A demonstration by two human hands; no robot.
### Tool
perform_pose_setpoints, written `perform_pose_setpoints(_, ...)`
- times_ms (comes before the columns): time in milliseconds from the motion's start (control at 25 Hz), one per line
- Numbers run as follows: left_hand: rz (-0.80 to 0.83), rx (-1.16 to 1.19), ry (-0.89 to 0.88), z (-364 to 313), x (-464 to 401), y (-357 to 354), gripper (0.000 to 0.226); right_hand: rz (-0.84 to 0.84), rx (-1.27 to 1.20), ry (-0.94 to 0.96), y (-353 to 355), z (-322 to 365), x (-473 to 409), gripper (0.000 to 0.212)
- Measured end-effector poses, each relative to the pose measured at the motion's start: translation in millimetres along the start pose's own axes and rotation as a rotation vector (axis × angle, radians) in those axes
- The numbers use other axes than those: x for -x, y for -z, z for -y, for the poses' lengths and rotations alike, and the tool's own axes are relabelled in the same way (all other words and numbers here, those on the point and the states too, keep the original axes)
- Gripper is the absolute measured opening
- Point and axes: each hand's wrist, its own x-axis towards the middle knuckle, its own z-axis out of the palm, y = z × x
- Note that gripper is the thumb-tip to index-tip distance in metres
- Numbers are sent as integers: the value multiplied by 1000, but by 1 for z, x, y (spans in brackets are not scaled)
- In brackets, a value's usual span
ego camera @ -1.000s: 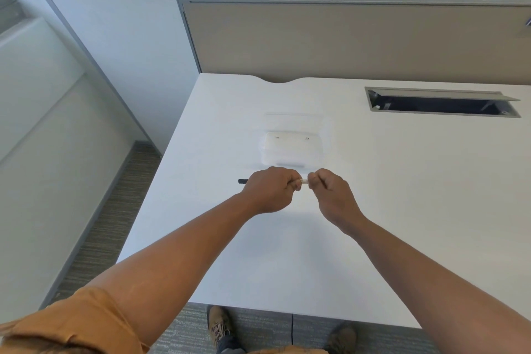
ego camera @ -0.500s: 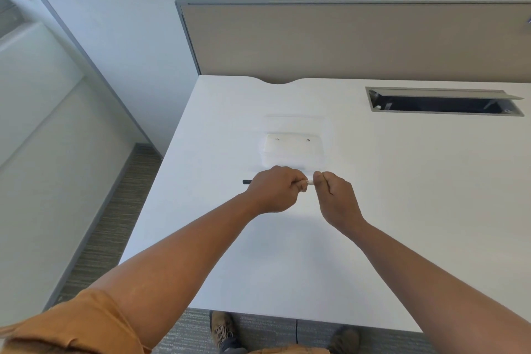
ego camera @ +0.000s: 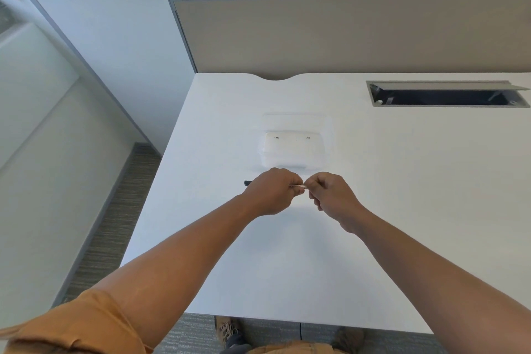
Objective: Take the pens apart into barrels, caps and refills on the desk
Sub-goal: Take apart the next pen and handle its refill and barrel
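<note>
I hold one pen level above the white desk point(ego camera: 287, 261). My left hand point(ego camera: 271, 191) is closed around the pen's barrel, and only the black end point(ego camera: 247, 182) sticks out to the left of the fist. A short pale piece of the pen point(ego camera: 298, 187) shows in the gap between the fists. My right hand point(ego camera: 330, 195) pinches the right end of that piece with its fingertips. The rest of the pen is hidden inside the hands.
A clear plastic box point(ego camera: 293, 149) with its lid open sits on the desk just beyond my hands. A grey cable hatch point(ego camera: 448, 94) stands open at the back right. A tan partition point(ego camera: 344, 34) runs along the desk's far edge. The left desk edge drops to carpet.
My right hand has shifted slightly to the right, so a little more of the pale piece shows between the fists. The left hand has stayed about where it was.
</note>
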Motion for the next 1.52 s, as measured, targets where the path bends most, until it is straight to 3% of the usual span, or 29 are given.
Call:
perform_pose_setpoints(320,-136,227,201,52,1,7,17,-99,-34,-41,24,-22,-19,17)
perform_pose_setpoints(720,-116,379,300,71,1,-7,14,-88,25,42,23,-40,-24,11)
perform_pose_setpoints(960,-95,376,325,77,-7,-25,12,-122,233,70,19,-58,-36,11)
perform_pose_setpoints(1280,-133,252,288,89,-14,-43,12,-165,407,124,10,-76,-51,11)
perform_pose_setpoints(1520,-152,295,307,94,-17,-48,15,-158,469,123,5,-80,-56,11)
